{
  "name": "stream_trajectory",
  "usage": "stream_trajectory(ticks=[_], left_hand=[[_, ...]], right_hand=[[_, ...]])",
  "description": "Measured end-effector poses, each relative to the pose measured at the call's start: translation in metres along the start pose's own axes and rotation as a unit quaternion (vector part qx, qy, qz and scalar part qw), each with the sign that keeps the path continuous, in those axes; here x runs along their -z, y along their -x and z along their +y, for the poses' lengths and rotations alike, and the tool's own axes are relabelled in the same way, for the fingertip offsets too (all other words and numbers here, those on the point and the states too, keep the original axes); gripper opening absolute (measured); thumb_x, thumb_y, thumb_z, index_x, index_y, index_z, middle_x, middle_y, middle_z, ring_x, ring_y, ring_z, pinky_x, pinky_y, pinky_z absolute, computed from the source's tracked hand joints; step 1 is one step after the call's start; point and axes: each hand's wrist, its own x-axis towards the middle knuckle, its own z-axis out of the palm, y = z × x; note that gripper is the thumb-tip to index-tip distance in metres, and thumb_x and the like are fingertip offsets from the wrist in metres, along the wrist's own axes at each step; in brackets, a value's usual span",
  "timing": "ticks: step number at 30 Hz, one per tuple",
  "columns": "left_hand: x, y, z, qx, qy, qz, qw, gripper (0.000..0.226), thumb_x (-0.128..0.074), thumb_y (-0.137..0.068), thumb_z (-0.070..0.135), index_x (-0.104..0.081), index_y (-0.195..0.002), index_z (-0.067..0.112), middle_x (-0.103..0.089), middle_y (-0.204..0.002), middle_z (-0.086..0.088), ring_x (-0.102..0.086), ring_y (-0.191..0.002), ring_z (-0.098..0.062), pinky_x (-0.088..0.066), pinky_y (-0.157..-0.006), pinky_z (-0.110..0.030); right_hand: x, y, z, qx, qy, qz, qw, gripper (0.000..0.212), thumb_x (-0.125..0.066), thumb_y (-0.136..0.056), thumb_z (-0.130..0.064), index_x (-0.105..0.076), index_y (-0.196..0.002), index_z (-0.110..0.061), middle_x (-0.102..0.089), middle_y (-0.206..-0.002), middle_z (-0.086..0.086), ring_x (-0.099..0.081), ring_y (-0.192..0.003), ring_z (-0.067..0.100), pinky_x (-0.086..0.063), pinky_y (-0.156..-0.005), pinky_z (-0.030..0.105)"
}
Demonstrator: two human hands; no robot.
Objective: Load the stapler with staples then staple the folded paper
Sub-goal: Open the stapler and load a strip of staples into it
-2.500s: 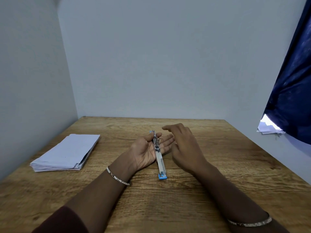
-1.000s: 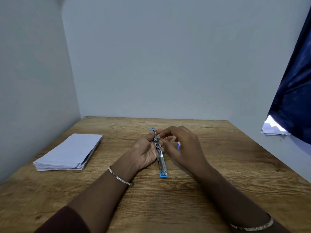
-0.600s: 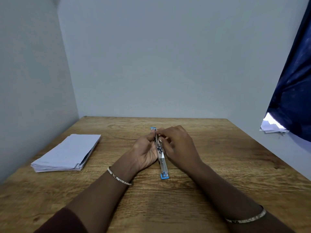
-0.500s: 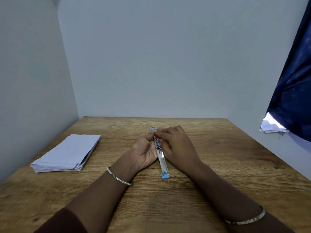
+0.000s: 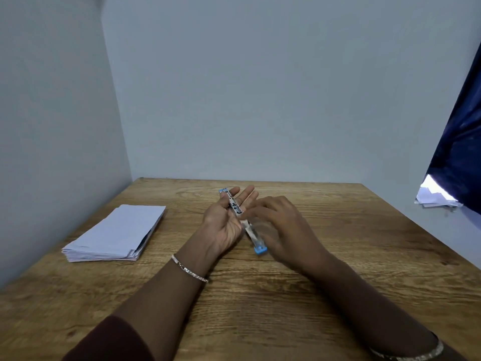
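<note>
A slim metal stapler (image 5: 249,230) with blue ends lies unfolded flat in a long line, its far half resting across my left hand (image 5: 226,222). That hand is palm up, thumb pressed on the stapler's side and fingers stretched out under it. My right hand (image 5: 281,227) hovers blurred just right of the stapler's near half, palm down with fingers loosely curled; whether it touches the stapler or holds staples is unclear. A stack of folded white paper (image 5: 117,230) lies on the wooden table (image 5: 260,295) at the left.
Walls close in the table at the back and left. A dark blue curtain (image 5: 460,142) hangs at the right, with loose white papers (image 5: 434,198) beneath it beyond the table's right edge.
My right hand has come off the stapler's middle and shifted right and nearer. The left fingers have straightened out, and the stapler has swung so its near end points more to the right.
</note>
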Motion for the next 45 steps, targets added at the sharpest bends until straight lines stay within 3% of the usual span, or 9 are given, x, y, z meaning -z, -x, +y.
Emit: stream_trajectory(ticks=[6,8,11,17,21,25,29,36,45], left_hand=[[0.0,0.002,-0.004,0.003,-0.049,-0.028,0.998,0.033,-0.03,-0.109,0.025,-0.052,-0.122,0.003,-0.061,-0.134,-0.026,-0.057,-0.125,-0.04,-0.04,-0.111,-0.049],[-0.003,0.003,-0.01,0.008,-0.096,-0.046,0.994,0.031,-0.033,-0.108,0.023,-0.055,-0.118,0.003,-0.066,-0.121,-0.025,-0.063,-0.106,-0.036,-0.051,-0.096,-0.045],[-0.005,0.006,-0.021,0.011,-0.15,-0.082,0.985,0.037,-0.033,-0.108,0.022,-0.055,-0.13,0.002,-0.061,-0.125,-0.027,-0.059,-0.113,-0.035,-0.039,-0.111,-0.059],[-0.008,0.012,-0.031,0.009,-0.246,-0.116,0.962,0.038,-0.039,-0.107,0.022,-0.05,-0.144,0.02,-0.057,-0.129,-0.018,-0.043,-0.116,-0.034,-0.024,-0.12,-0.053],[-0.012,0.014,-0.03,-0.014,-0.271,-0.109,0.956,0.042,-0.038,-0.106,0.036,-0.054,-0.141,0.019,-0.057,-0.124,-0.019,-0.043,-0.115,-0.03,-0.028,-0.118,-0.046],[-0.014,0.018,-0.028,-0.11,-0.381,-0.104,0.912,0.061,-0.042,-0.092,0.057,-0.054,-0.139,0.019,-0.063,-0.135,-0.007,-0.063,-0.121,-0.013,-0.048,-0.108,-0.035],[-0.015,0.017,-0.027,-0.16,-0.409,-0.132,0.889,0.04,-0.045,-0.104,0.026,-0.055,-0.135,0.004,-0.066,-0.112,-0.014,-0.067,-0.1,-0.013,-0.056,-0.088,-0.019],[-0.015,0.019,-0.023,-0.208,-0.437,-0.154,0.862,0.034,-0.043,-0.105,0.012,-0.055,-0.131,-0.007,-0.066,-0.112,-0.02,-0.064,-0.103,-0.023,-0.053,-0.091,-0.027],[-0.009,0.014,-0.024,-0.195,-0.405,-0.156,0.879,0.048,-0.054,-0.095,0.034,-0.058,-0.125,-0.004,-0.072,-0.114,-0.007,-0.066,-0.104,-0.019,-0.055,-0.097,-0.032]], right_hand=[[-0.004,-0.004,0.0,-0.096,-0.19,0.09,0.973,0.015,-0.074,-0.091,-0.022,-0.076,-0.106,-0.023,-0.076,-0.098,-0.011,-0.067,-0.094,0.008,-0.052,-0.074,0.026],[-0.008,-0.006,0.0,-0.127,-0.253,0.095,0.954,0.017,-0.067,-0.097,-0.023,-0.072,-0.113,-0.021,-0.076,-0.102,-0.007,-0.07,-0.098,0.01,-0.057,-0.081,0.031],[-0.013,-0.007,0.006,-0.165,-0.299,0.119,0.932,0.022,-0.063,-0.1,-0.025,-0.067,-0.121,-0.02,-0.074,-0.11,-0.001,-0.069,-0.107,0.017,-0.059,-0.088,0.049],[-0.017,-0.009,0.017,-0.234,-0.412,0.115,0.873,0.031,-0.067,-0.096,-0.031,-0.057,-0.126,-0.03,-0.072,-0.117,0.003,-0.07,-0.11,0.019,-0.058,-0.096,0.048],[-0.015,-0.01,0.017,-0.266,-0.49,0.081,0.826,0.035,-0.067,-0.097,-0.027,-0.056,-0.13,-0.029,-0.076,-0.105,0.011,-0.074,-0.097,0.025,-0.058,-0.082,0.04],[-0.012,-0.008,0.016,-0.244,-0.361,0.086,0.896,0.025,-0.064,-0.098,-0.023,-0.065,-0.123,-0.017,-0.073,-0.112,0.005,-0.069,-0.108,0.019,-0.054,-0.091,0.035],[-0.01,-0.008,0.012,-0.169,-0.149,0.104,0.969,0.016,-0.059,-0.101,-0.016,-0.064,-0.113,-0.007,-0.063,-0.097,0.0,-0.055,-0.088,0.002,-0.039,-0.074,0.012],[-0.012,-0.008,0.005,-0.164,-0.07,0.074,0.981,0.021,-0.049,-0.105,-0.02,-0.053,-0.12,-0.006,-0.06,-0.098,0.002,-0.055,-0.085,0.015,-0.035,-0.064,0.011],[-0.015,-0.009,0.004,-0.162,-0.04,0.059,0.984,0.029,-0.044,-0.107,-0.021,-0.049,-0.13,-0.003,-0.065,-0.109,0.014,-0.056,-0.087,0.018,-0.039,-0.069,0.028]])
